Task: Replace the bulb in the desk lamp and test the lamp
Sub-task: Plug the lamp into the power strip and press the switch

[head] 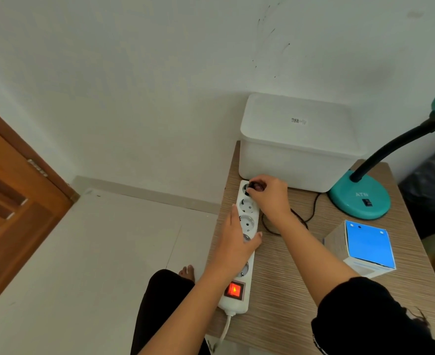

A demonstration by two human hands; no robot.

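Note:
A white power strip [247, 221] lies along the left edge of a wooden table [283, 285], its red switch [234, 290] glowing. My left hand [236, 239] presses down on the strip's middle. My right hand [270, 194] grips a black plug [252, 187] at the strip's far socket. The plug's black cord [311, 208] runs to a teal desk lamp [359, 198] with a black gooseneck at the right. The lamp's shade is cut off by the frame edge. A blue and white bulb box [367, 245] stands near the lamp base.
A large white plastic bin [298, 142] stands at the back of the table against the wall. A brown wooden door [9, 201] is at the left. White floor tiles lie below, with my leg and foot beside the table. A dark bag sits at the far right.

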